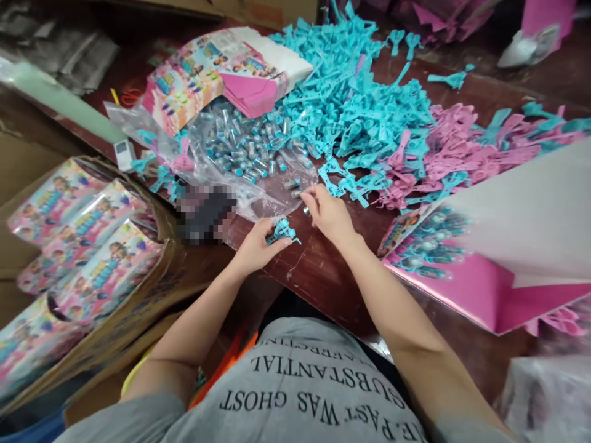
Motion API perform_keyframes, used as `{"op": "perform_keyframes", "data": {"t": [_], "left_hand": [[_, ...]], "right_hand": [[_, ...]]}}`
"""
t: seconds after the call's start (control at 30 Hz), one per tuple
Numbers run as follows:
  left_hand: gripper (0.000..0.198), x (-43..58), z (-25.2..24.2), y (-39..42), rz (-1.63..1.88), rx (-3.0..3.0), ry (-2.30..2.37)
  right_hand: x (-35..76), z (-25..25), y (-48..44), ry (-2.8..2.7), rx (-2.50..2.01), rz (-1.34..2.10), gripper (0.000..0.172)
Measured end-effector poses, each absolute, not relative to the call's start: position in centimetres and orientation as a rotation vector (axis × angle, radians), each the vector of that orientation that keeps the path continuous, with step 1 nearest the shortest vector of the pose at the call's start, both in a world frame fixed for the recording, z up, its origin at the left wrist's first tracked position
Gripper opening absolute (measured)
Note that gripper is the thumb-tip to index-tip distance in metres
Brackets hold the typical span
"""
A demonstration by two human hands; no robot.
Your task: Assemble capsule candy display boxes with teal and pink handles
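My left hand (253,247) is closed around light-blue plastic pieces (283,230), which stick out between thumb and fingers above the table's near edge. To its right, my right hand (329,214) pinches a small shiny tube (306,211), mostly covered by the fingertips. Just beyond both hands, a clear plastic bag (258,203) lies spread open. On it rests a heap of small clear tubes with blue ends (244,147). A large pile of light-blue plastic pieces (355,111) rises behind, and pink ones (457,147) lie to its right.
Printed cardboard packages (198,61) lie stacked behind the tubes. At right, an opened pink-and-white box (489,289) holds blue pieces in clear plastic. A carton (152,271) of printed packs stands at left. A small white device (124,155) and a blurred dark object (207,212) sit nearby.
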State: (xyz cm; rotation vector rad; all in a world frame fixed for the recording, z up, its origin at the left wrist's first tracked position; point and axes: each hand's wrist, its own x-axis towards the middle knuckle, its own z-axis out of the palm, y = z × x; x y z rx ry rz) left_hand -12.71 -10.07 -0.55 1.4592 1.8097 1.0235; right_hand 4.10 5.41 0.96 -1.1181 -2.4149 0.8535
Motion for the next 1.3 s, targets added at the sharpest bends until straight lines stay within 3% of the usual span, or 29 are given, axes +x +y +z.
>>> {"op": "perform_keyframes", "data": {"t": [0.13,0.27,0.47,0.77,0.97,1.13,1.3], "left_hand": [[0.021,-13.0,0.3,-10.2,1.036,1.42,1.69],[0.025,-12.3,0.1,-9.8,1.049,1.308,1.604],[0.031,-12.4,0.8,-9.5,1.01,1.323,1.389],[0.035,-12.5,3.3,-9.4,0.918,1.613,1.479],[0.037,-12.1,2.3,-9.9,0.84,2.029,1.651],[0.036,-12.6,1.7,-10.7,0.809,2.174,1.782],[0.038,-13.5,1.5,-11.1,0.926,1.605,1.924]], "right_hand": [[4.7,1.7,3.2,-2.444,-1.07,1.004,0.047],[6.1,1.5,2.5,-2.38,-0.847,1.221,0.031],[8.8,1.3,2.6,-2.331,-0.498,1.12,0.022],[10.4,3.0,0.6,-2.557,-0.569,0.881,0.03],[10.0,3.4,0.3,-2.489,-0.642,1.102,0.026],[9.1,4.1,0.6,-2.444,-0.975,1.433,0.057],[4.8,3.5,4.0,-2.491,-1.118,0.802,0.036]]}}
